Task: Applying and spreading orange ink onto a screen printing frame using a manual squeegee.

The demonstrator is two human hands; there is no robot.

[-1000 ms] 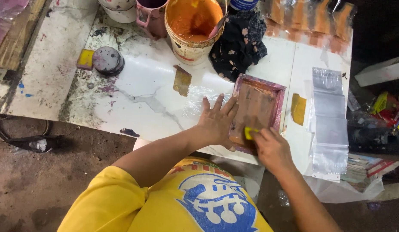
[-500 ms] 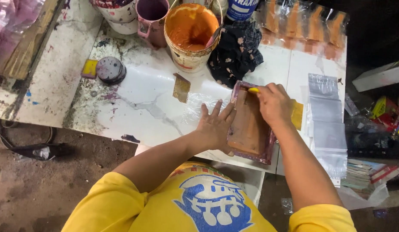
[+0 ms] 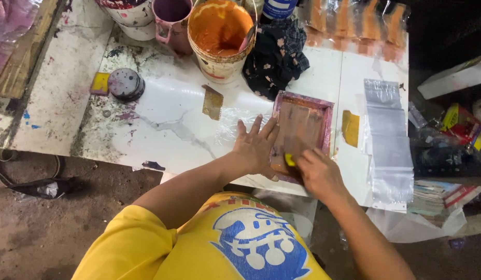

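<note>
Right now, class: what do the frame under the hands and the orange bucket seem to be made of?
Frame: probably wood, matte and stained pink, with a translucent mesh panel smeared orange. Bucket: likely plastic, whitish wall, paint-crusted, thin rim.

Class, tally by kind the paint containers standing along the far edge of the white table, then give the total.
Orange paint bucket: 1
Pink mug: 1
White tub with red-stained rim: 1
Blue-labelled container, partly cut off: 1
Total: 4
</note>
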